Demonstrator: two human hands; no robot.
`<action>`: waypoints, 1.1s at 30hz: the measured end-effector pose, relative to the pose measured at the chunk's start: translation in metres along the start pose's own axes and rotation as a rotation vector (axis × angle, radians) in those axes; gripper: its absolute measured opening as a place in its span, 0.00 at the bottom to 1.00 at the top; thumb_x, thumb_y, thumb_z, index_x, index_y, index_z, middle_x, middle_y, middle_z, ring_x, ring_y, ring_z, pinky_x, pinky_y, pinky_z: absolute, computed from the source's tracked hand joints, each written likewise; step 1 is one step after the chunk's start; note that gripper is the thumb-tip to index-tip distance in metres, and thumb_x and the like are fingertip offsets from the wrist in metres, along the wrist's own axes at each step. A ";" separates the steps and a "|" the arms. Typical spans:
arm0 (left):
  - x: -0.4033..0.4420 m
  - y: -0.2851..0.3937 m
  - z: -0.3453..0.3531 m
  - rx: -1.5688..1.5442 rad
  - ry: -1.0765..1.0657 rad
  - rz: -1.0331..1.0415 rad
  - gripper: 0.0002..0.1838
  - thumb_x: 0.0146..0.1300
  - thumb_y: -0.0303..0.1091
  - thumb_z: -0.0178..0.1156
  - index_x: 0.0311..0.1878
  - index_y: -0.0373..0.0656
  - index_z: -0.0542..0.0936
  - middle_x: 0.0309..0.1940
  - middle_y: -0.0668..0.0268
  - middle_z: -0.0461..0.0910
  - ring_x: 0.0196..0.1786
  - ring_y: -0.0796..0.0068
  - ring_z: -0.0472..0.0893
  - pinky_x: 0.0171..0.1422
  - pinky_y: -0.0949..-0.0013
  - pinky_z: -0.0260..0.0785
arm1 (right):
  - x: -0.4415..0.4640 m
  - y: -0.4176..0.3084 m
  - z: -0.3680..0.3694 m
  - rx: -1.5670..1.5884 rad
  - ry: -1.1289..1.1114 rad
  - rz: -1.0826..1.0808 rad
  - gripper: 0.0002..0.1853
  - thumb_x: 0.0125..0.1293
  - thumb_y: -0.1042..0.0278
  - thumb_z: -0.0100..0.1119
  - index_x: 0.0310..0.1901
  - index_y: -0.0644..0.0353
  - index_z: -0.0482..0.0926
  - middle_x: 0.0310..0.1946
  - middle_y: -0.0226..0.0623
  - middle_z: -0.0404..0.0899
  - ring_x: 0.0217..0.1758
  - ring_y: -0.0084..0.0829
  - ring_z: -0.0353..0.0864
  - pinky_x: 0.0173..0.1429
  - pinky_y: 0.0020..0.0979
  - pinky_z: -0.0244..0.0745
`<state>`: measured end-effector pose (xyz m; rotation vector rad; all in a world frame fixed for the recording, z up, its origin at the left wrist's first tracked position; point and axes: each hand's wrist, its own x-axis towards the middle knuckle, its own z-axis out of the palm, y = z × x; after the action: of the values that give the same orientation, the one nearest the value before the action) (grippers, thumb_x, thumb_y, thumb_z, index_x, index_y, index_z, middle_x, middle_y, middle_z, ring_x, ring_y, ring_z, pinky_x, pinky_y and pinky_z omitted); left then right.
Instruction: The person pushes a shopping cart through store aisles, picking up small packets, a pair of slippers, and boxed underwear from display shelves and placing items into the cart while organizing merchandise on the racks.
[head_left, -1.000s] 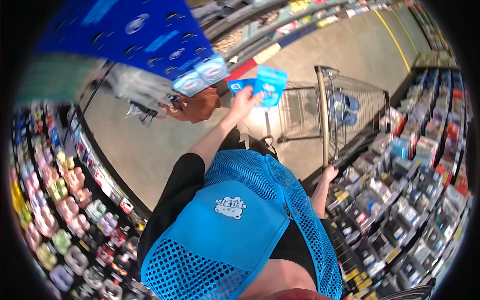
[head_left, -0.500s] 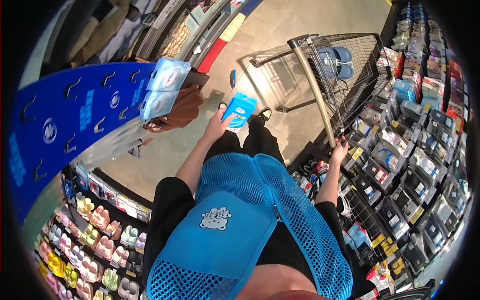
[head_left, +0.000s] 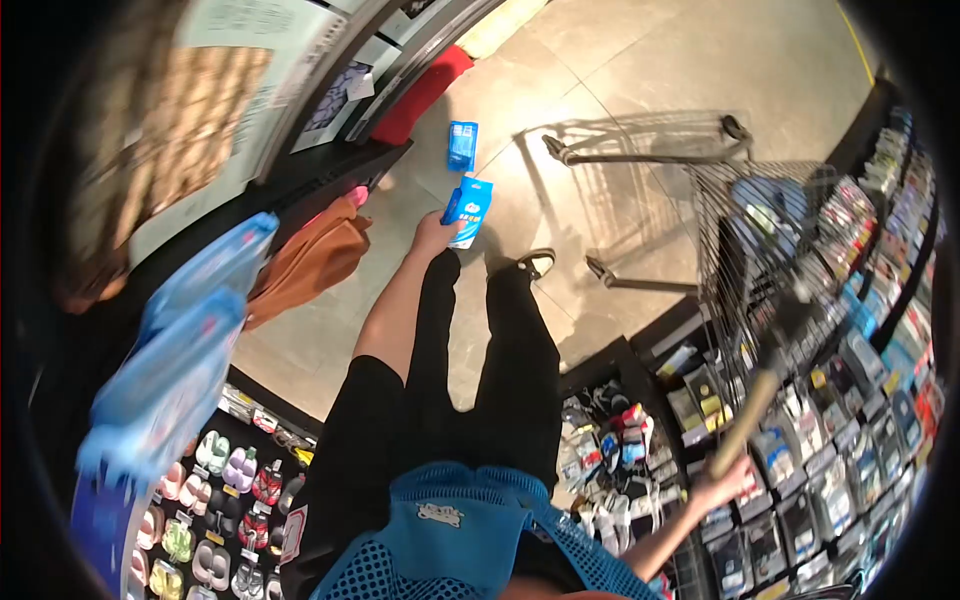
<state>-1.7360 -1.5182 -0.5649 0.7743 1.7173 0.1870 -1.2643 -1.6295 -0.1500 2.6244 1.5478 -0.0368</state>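
Observation:
My left hand (head_left: 436, 234) is closed on a flat blue packet (head_left: 471, 210) with white printing, held low in front of my legs. Just beyond it, a second blue packet (head_left: 462, 146) lies on the floor. Out to the right, my right hand (head_left: 722, 484) is wrapped round the end of the shopping cart's handle (head_left: 748, 424). The wire cart (head_left: 725, 250) stands at an angle, and blue contents show through its mesh; their kind is unclear from here.
Blurred blue packs (head_left: 170, 370) hang from the display at left, beside a brown cloth item (head_left: 310, 258). Slippers (head_left: 212, 565) fill racks at lower left. Packaged goods (head_left: 830, 470) line the right shelves. A red block (head_left: 420, 98) edges the left shelving.
I have bent forward, and my left hand with its packet is now close to the packet on the floor. The cart's handle appears lower and further right, with my right hand still on it.

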 end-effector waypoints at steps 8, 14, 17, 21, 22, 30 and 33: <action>0.164 -0.089 0.050 0.421 0.168 0.080 0.26 0.53 0.56 0.58 0.40 0.41 0.81 0.45 0.51 0.77 0.55 0.52 0.72 0.60 0.54 0.61 | 0.042 -0.022 0.037 -0.254 0.387 0.171 0.19 0.63 0.57 0.43 0.39 0.66 0.77 0.32 0.41 0.77 0.32 0.31 0.74 0.35 0.32 0.71; 0.279 -0.113 0.058 0.360 0.324 0.225 0.28 0.52 0.57 0.59 0.43 0.40 0.80 0.58 0.41 0.63 0.62 0.44 0.62 0.67 0.57 0.54 | 0.072 -0.032 0.054 -0.367 0.473 0.148 0.18 0.63 0.60 0.43 0.38 0.66 0.78 0.31 0.41 0.77 0.31 0.29 0.73 0.33 0.32 0.70; 0.303 -0.134 0.072 0.273 0.152 0.000 0.27 0.52 0.55 0.59 0.41 0.39 0.81 0.58 0.35 0.61 0.62 0.42 0.60 0.68 0.57 0.52 | 0.087 -0.040 0.060 -0.410 0.473 0.124 0.17 0.62 0.61 0.43 0.38 0.66 0.78 0.30 0.40 0.77 0.30 0.29 0.73 0.32 0.31 0.70; 0.292 -0.119 0.084 0.516 0.322 0.231 0.25 0.51 0.52 0.61 0.40 0.37 0.81 0.54 0.37 0.65 0.59 0.44 0.64 0.64 0.57 0.56 | 0.097 -0.039 0.064 -0.443 0.480 0.104 0.16 0.62 0.63 0.43 0.38 0.66 0.78 0.29 0.40 0.77 0.29 0.28 0.72 0.31 0.31 0.69; 0.294 -0.122 0.088 0.437 0.301 0.221 0.24 0.51 0.50 0.61 0.40 0.36 0.81 0.52 0.38 0.67 0.59 0.45 0.64 0.63 0.57 0.57 | 0.099 -0.040 0.060 -0.454 0.481 0.103 0.16 0.62 0.63 0.43 0.37 0.66 0.78 0.28 0.40 0.77 0.29 0.28 0.72 0.31 0.31 0.69; 0.277 -0.127 0.084 0.232 0.216 0.078 0.21 0.52 0.45 0.62 0.38 0.34 0.80 0.37 0.48 0.78 0.41 0.53 0.77 0.48 0.58 0.67 | 0.103 -0.031 0.043 -0.475 0.496 0.105 0.14 0.62 0.67 0.43 0.36 0.66 0.78 0.26 0.39 0.76 0.27 0.26 0.72 0.29 0.30 0.68; 0.227 -0.121 0.083 0.095 0.160 0.008 0.21 0.54 0.46 0.61 0.38 0.34 0.80 0.30 0.53 0.81 0.33 0.57 0.79 0.41 0.59 0.68 | 0.096 -0.024 0.029 -0.488 0.486 0.122 0.14 0.61 0.68 0.43 0.36 0.66 0.79 0.26 0.38 0.76 0.26 0.25 0.71 0.28 0.29 0.68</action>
<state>-1.7301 -1.5007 -0.8344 0.8552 1.8856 0.1783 -1.2380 -1.5374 -0.1873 2.4119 1.2774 0.9222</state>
